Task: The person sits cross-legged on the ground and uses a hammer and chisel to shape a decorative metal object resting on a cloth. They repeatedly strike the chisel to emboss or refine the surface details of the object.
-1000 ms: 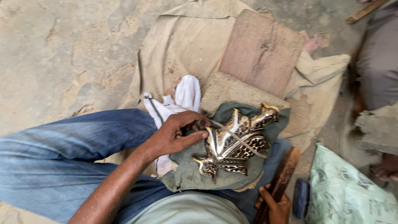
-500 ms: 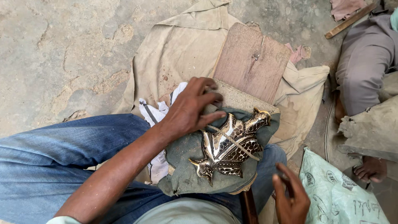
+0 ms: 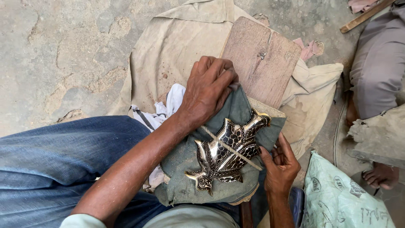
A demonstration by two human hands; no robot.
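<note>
A: Brass fish ornament sits mid-frame on green cloth over the lap. Left hand is closed on the cloth's upper edge, fingers curled tight.

B: Right hand?

A: Lower right, fingertips together, pinching the end of a thin rod lying diagonally across the fish.

B: Tips?

A: Keep the cloth pulled taut w/ the left so the piece can't rock; short, light strokes, rod low & flat.

B: Vs half a sec ago?

A: Right hand was off the piece, low by the frame edge; now it's at the fish. Left hand's about the same spot. Wood board unchanged, upper centre.
</note>
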